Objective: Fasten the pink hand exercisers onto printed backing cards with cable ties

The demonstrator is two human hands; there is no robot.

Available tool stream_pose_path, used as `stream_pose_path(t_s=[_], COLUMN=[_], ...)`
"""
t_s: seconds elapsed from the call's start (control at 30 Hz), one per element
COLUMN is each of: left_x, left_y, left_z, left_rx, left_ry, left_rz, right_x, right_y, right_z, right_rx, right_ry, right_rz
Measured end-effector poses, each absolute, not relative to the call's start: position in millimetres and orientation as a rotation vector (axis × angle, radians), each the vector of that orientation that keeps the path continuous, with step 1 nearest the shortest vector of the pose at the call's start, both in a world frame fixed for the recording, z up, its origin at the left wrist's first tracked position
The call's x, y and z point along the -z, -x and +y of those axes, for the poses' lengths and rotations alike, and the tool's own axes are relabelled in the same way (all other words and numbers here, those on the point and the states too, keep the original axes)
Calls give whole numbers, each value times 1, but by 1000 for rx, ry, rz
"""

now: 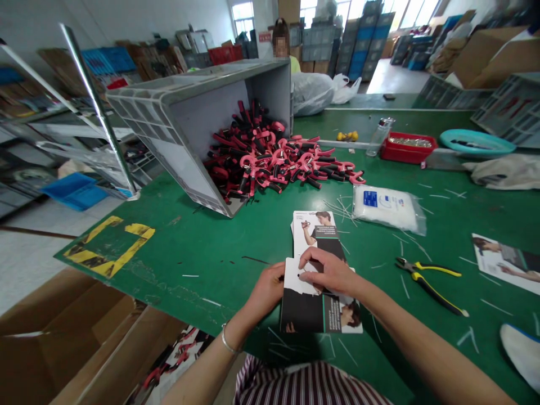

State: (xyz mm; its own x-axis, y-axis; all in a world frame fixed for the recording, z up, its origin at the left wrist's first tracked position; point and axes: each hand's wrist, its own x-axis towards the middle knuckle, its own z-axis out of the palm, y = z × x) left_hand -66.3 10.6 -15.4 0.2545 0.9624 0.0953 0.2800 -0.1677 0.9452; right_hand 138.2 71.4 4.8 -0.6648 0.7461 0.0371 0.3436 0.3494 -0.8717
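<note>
My left hand (270, 287) is closed on the left edge of a printed card (301, 309), which lies upside down to the other print. My right hand (331, 273) rests over the card's upper part, thumb and forefinger drawn together beside a small dark hole; whatever is between them is too small to make out. Partly under this card and beyond it sits a stack of similar cards (314, 230). Farther off, pink and black hand grip strengtheners (278, 160) spill from a tipped grey crate (172, 163). White zip ties (340, 208) lie scattered around the cards.
Right of the cards are a bag of zip ties (388, 208), yellow-handled cutting pliers (430, 281) and another card (506, 261). Behind stand a red tray (407, 152), a glass bottle (379, 138) and a blue dish (476, 140). An open carton (63, 337) is lower left; a person (291, 62) is behind the crate.
</note>
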Motion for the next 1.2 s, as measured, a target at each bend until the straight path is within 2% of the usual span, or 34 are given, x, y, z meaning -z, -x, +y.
stream_pose_path(t_s=[0.33,0.47,0.6,0.87,1.0,1.1,1.2], left_x=[6,13,21,7,-2,-3,-2], left_y=[70,71,72,63,75,81,79], left_z=[4,3,1,-3,3,14,26], left_rx=[-945,-920,-981,-1052,-1034,-915,-632], left_ry=[-1625,-1634,-1587,-1045,-1112,-1241,-1304], left_rz=[1222,1077,1132,1074,1144,1328,1237], right_x=[-3,-1,-1,-4,-8,-7,-8], right_y=[-139,-140,-141,-136,-137,-136,-138], right_z=[72,71,72,69,68,68,67], right_rx=[-1302,-1309,-1314,-1315,-1348,-1389,-1374], right_ry=[903,871,853,735,691,698,727], right_rz=[-2179,-2187,-2173,-2148,-2094,-2066,-2068])
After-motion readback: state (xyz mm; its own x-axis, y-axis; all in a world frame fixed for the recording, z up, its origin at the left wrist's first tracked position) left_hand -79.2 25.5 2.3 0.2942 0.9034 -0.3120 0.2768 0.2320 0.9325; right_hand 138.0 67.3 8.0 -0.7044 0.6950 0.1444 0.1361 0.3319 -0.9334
